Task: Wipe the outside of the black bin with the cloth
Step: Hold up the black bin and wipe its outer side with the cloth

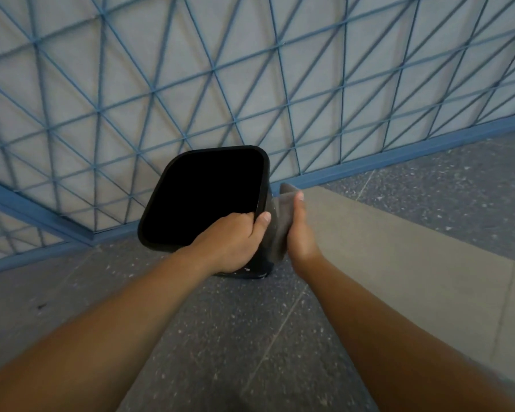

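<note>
The blue lattice wall (191, 84) fills the space behind the black bin (202, 200), and its blue base rail (399, 156) runs along the speckled grey floor (235, 337) on which the bin stands. To the right of the bin lies a plain grey-beige slab (399, 263), whose near edge reaches almost to the bin's right side. The bin stands close in front of the wall's corner, apparently tipped, its rounded square mouth turned up toward the camera. Its inside shows only black; whether anything lies in it cannot be told.

The left hand (232, 242) grips the bin's near right rim, fingers curled over the lip into the mouth and thumb pressed on the outside. The right hand (299, 230) lies just to the right of the bin, fingers straight and pressed flat on the grey cloth (280, 224), which is sandwiched between palm and the bin's right outer wall. The cloth runs lengthwise up and down that wall, from near the rim toward the base.

The wipe seems to be under way on the right face. The bin's height is the line of travel, so the next stroke likely runs along it, with the left hand steadying.
</note>
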Motion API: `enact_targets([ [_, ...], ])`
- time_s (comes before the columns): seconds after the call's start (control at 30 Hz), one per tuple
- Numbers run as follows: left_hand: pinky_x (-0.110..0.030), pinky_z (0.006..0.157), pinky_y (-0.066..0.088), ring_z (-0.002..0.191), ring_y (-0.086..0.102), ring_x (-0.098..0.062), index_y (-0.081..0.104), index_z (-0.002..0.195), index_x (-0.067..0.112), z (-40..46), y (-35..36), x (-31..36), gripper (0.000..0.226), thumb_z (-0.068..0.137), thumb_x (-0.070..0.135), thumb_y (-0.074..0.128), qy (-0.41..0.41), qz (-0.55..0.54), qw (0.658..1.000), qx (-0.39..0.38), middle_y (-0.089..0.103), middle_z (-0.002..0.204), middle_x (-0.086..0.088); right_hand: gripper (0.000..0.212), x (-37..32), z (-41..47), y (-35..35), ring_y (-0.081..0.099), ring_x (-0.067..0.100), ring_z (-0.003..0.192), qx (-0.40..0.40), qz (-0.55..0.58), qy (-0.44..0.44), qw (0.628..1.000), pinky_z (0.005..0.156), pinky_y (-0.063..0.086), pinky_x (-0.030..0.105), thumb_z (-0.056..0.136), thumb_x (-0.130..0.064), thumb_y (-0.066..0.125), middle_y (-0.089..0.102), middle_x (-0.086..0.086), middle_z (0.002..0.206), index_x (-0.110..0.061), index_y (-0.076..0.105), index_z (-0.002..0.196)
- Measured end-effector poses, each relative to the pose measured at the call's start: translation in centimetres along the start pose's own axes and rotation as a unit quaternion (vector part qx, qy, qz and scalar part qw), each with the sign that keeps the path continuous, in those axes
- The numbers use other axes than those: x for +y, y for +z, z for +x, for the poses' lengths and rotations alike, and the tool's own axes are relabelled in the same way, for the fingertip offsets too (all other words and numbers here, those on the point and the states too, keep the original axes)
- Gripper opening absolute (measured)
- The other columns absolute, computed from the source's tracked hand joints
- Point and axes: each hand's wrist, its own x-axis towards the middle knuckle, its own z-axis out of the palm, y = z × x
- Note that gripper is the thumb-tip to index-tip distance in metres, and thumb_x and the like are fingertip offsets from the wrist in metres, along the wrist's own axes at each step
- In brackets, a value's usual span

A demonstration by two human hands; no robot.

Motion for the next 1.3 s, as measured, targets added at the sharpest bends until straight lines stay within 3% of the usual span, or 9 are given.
enact_targets([
  [0.13,-0.044,0.088,0.054,0.094,0.069,-0.023,0.067,0.116,0.02,0.0,0.5,0.1,0.071,0.098,0.06,0.011,0.015,-0.017,0.999,0.024,0.073,0.101,-0.006,0.088,1.9,-1.7,2.6,0.043,0.018,0.154,-0.077,-0.024,-0.033,0.996,0.129,0.033,0.037,0.099,-0.074,0.024,0.048,0.011,0.163,-0.014,0.045,0.159],
  [0.23,-0.042,0.085,0.055,0.091,0.07,-0.018,0.067,0.12,0.022,0.1,0.6,0.0,0.067,0.1,0.056,0.013,0.031,-0.029,0.999,0.021,0.075,0.1,-0.003,0.044,4.1,-2.2,3.4,0.025,-0.02,0.149,-0.073,0.023,-0.115,0.99,0.132,0.019,0.021,0.11,-0.052,0.021,0.034,-0.026,0.16,-0.043,0.035,0.151],
  [0.3,-0.042,0.084,0.056,0.09,0.07,-0.017,0.067,0.117,0.021,0.2,0.6,-0.2,0.068,0.099,0.055,0.012,0.04,-0.024,0.999,0.019,0.074,0.099,-0.003,0.036,3.2,-1.6,3.6,0.003,-0.018,0.152,-0.076,0.022,-0.123,0.989,0.137,0.001,0.033,0.105,-0.051,0.02,0.018,-0.04,0.155,-0.058,0.03,0.139],
  [0.37,-0.043,0.084,0.055,0.09,0.07,-0.019,0.067,0.113,0.019,0.4,0.7,-0.3,0.068,0.098,0.056,0.012,0.044,-0.014,0.999,0.018,0.073,0.099,-0.005,0.045,1.7,-0.1,3.9,-0.003,-0.002,0.161,-0.083,-0.002,-0.146,0.986,0.137,-0.005,0.045,0.098,-0.062,0.024,0.016,-0.028,0.168,-0.059,0.032,0.142],
  [0.5,-0.044,0.084,0.054,0.09,0.069,-0.022,0.066,0.109,0.014,0.7,0.9,-0.5,0.071,0.096,0.057,0.011,0.046,-0.007,0.999,0.012,0.073,0.097,-0.008,0.084,1.3,0.5,4.1,0.009,0.007,0.165,-0.093,0.014,-0.151,0.984,0.137,0.002,0.046,0.09,-0.068,0.033,0.023,-0.011,0.176,-0.031,0.028,0.166],
  [0.73,-0.043,0.081,0.055,0.082,0.069,-0.021,0.067,0.101,0.014,0.4,0.6,-0.2,0.063,0.1,0.052,0.016,0.048,0.009,0.999,0.017,0.071,0.086,-0.007,0.098,1.8,2.7,3.2,0.03,0.019,0.161,-0.09,0.027,-0.106,0.99,0.135,0.019,0.048,0.082,-0.074,0.044,0.039,0.005,0.17,-0.019,0.038,0.164],
  [0.87,-0.042,0.075,0.057,0.075,0.069,-0.017,0.069,0.1,0.014,0.2,0.3,0.3,0.063,0.1,0.05,0.017,0.048,-0.007,0.999,0.023,0.072,0.083,-0.006,0.091,4.3,-0.7,3.3,0.037,0.023,0.158,-0.081,0.042,-0.086,0.992,0.133,0.027,0.049,0.095,-0.077,0.047,0.043,0.011,0.167,-0.018,0.038,0.163],
  [0.97,-0.042,0.076,0.057,0.075,0.07,-0.017,0.069,0.101,0.013,0.0,0.2,0.4,0.058,0.105,0.044,0.021,0.05,-0.003,0.998,0.025,0.073,0.083,-0.006,0.123,5.4,0.1,3.1,0.026,0.022,0.163,-0.095,0.022,-0.105,0.99,0.135,0.02,0.053,0.072,-0.101,0.047,0.034,0.008,0.173,-0.023,0.033,0.166],
  [1.3,-0.042,0.077,0.056,0.077,0.07,-0.016,0.07,0.101,0.015,0.0,0.2,0.3,0.063,0.101,0.05,0.017,0.057,-0.017,0.998,0.021,0.073,0.086,-0.005,0.123,6.0,-0.9,3.7,0.026,0.02,0.163,-0.089,0.041,-0.125,0.987,0.134,0.021,0.053,0.069,-0.106,0.04,0.033,0.002,0.173,-0.029,0.033,0.165],
])
